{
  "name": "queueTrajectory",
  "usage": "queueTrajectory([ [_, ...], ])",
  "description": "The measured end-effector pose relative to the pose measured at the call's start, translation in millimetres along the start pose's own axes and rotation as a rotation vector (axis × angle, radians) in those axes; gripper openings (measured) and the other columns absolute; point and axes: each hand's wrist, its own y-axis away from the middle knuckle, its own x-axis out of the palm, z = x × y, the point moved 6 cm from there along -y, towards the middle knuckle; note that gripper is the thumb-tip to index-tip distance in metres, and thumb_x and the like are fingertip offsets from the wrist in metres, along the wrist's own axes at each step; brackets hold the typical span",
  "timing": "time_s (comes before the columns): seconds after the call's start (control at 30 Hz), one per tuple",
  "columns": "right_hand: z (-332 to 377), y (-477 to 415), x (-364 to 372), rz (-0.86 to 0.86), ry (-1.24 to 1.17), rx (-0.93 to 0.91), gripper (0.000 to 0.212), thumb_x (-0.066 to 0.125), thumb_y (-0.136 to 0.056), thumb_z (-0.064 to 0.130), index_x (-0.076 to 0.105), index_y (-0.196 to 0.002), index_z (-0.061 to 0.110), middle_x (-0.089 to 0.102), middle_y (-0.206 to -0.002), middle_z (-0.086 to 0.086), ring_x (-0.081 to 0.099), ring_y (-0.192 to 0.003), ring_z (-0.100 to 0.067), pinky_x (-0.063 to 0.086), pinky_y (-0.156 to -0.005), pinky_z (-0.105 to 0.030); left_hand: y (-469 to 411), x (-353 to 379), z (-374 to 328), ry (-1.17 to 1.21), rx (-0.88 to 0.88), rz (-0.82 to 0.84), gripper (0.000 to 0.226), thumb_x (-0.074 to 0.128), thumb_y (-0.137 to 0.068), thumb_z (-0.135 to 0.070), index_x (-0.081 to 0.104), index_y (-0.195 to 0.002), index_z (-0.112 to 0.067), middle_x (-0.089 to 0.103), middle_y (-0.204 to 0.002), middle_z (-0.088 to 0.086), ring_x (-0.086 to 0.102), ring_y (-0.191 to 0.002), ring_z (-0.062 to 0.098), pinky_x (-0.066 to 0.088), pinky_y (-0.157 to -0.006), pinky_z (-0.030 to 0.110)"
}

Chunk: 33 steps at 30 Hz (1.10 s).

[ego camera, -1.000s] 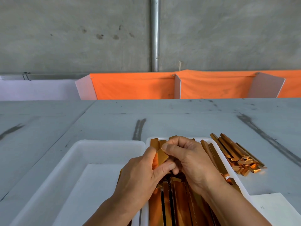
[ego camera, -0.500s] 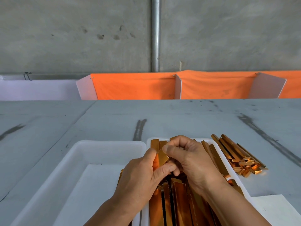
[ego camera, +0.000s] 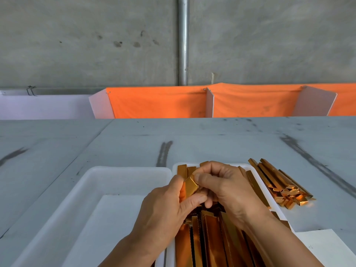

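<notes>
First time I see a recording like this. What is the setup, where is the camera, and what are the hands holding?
There is no machine here: a person works with bare hands. The single picture comes from a camera worn on the head, looking forward and down. The left hand and right hand together pinch one gold strip above the right tray, which holds more strips. The white left tray sits beside it. A pile of similar gold pieces lies on the grey table, right of the trays.

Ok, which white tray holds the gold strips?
The right tray, full of gold strips; the left tray holds only a white sheet.
</notes>
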Motion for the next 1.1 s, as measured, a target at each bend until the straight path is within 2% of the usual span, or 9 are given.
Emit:
queueTrajectory([
  [0.13,-3.6,-1.5,-1.4,-0.007,-0.045,0.039,0.016,0.069,-0.088,0.008,0.074,-0.074,0.013,0.065,-0.067,-0.02,0.05,-0.04,-0.017,0.047,-0.046,-0.02,0.6,0.5,-0.6,-0.046,0.021,-0.004,0.058,0.017,-0.068,-0.095,0.034,-0.081,-0.04,0.042,-0.059,-0.011,0.049,-0.055,0.001,0.035,-0.049,0.013],
  [0.3,-2.8,-1.0,-0.6,0.008,-0.015,0.023,0.012,0.072,-0.087,0.009,0.074,-0.076,0.014,0.065,-0.063,-0.015,0.051,-0.04,-0.015,0.047,-0.047,-0.02,0.7,-1.4,-2.1,-0.116,0.007,-0.001,0.055,0.009,-0.065,-0.093,0.03,-0.082,-0.046,0.044,-0.061,-0.013,0.05,-0.056,0.001,0.034,-0.049,0.012],
  [0.6,8.3,6.2,1.2,-0.03,0.112,-0.098,0.011,0.071,-0.088,0.02,0.078,-0.079,0.02,0.07,-0.065,-0.006,0.055,-0.045,-0.013,0.053,-0.055,-0.023,-1.4,-0.4,0.6,-0.087,-0.063,0.031,0.053,0.022,-0.069,-0.084,0.03,-0.087,-0.035,0.042,-0.062,-0.014,0.047,-0.054,0.004,0.032,-0.049,0.012],
  [0.73,9.2,6.8,5.1,-0.04,0.146,-0.15,0.012,0.069,-0.089,0.017,0.08,-0.086,0.021,0.072,-0.073,0.0,0.059,-0.051,-0.013,0.053,-0.056,-0.023,-3.0,-1.9,3.3,-0.096,-0.095,0.013,0.054,0.023,-0.069,-0.081,0.031,-0.092,-0.033,0.039,-0.062,-0.016,0.044,-0.052,0.004,0.033,-0.046,0.01],
  [0.9,9.1,7.8,8.4,-0.109,0.265,-0.242,0.016,0.078,-0.082,0.021,0.079,-0.083,0.037,0.071,-0.082,0.011,0.066,-0.069,-0.006,0.052,-0.064,-0.019,-2.9,-2.5,4.5,-0.175,-0.08,-0.007,0.064,0.009,-0.066,-0.081,0.033,-0.098,-0.032,0.04,-0.064,-0.018,0.045,-0.053,0.004,0.03,-0.045,0.012],
  [1.0,6.4,6.4,8.0,-0.167,0.325,-0.264,0.015,0.078,-0.082,0.018,0.08,-0.081,0.033,0.071,-0.083,0.015,0.068,-0.08,-0.006,0.055,-0.07,-0.02,-2.3,-1.5,5.4,-0.201,-0.075,-0.018,0.058,0.005,-0.066,-0.081,0.027,-0.094,-0.035,0.042,-0.062,-0.015,0.046,-0.052,0.004,0.03,-0.044,0.014],
  [1.1,7.2,6.6,7.9,-0.204,0.364,-0.295,0.017,0.076,-0.084,0.016,0.079,-0.08,0.032,0.07,-0.082,0.017,0.067,-0.082,-0.004,0.055,-0.072,-0.018,-1.1,-0.5,5.4,-0.135,-0.064,-0.038,0.054,0.008,-0.069,-0.081,0.029,-0.095,-0.038,0.048,-0.061,-0.013,0.052,-0.054,0.003,0.034,-0.046,0.014],
])
